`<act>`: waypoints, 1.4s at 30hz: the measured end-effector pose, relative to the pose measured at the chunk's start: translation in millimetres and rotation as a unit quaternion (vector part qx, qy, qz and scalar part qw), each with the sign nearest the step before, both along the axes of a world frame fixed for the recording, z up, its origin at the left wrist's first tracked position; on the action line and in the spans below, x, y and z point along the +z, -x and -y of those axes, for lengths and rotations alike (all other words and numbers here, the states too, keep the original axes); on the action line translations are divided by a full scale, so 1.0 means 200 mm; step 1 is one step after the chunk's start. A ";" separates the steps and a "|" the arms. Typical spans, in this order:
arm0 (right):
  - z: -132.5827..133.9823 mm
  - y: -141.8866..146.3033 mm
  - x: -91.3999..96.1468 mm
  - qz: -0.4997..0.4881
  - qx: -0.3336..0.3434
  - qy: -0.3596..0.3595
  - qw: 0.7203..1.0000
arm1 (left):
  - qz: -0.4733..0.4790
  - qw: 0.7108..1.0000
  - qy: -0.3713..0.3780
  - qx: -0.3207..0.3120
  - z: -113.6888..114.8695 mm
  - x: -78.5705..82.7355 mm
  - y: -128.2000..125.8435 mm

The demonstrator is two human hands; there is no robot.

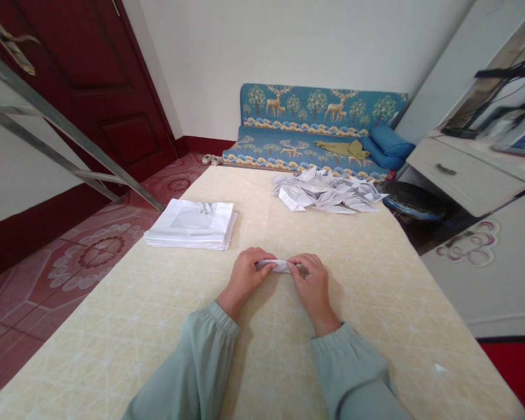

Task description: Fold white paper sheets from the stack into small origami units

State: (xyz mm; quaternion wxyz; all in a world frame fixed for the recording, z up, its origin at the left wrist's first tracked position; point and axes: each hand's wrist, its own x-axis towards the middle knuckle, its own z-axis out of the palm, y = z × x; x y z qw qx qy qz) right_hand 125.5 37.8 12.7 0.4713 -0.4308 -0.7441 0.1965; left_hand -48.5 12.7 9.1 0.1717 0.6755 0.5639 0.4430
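A small folded piece of white paper (277, 266) lies on the cream table (166, 326), pinched at each end by my hands. My left hand (245, 275) grips its left end with curled fingers. My right hand (311, 281) grips its right end the same way. Both hands rest on the table near its middle. Most of the paper is hidden under my fingers.
A stack of flat white sheets (191, 224) sits at the table's left. A heap of folded paper pieces (328, 192) lies at the far right. Beyond the table stand a blue patterned sofa (319, 125), a dark red door (83, 81) and a white cabinet (464, 175).
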 end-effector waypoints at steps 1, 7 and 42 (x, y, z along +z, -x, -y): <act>0.00 0.00 0.00 0.001 0.003 0.003 1.000 | -0.001 1.000 0.002 0.001 0.00 0.00 0.00; 0.01 0.00 0.00 0.003 0.005 0.008 1.000 | 0.015 1.000 0.010 0.001 -0.01 -0.02 0.00; 0.04 0.06 0.02 0.141 0.020 -0.048 0.989 | -0.066 0.997 -0.030 0.004 0.08 0.06 0.02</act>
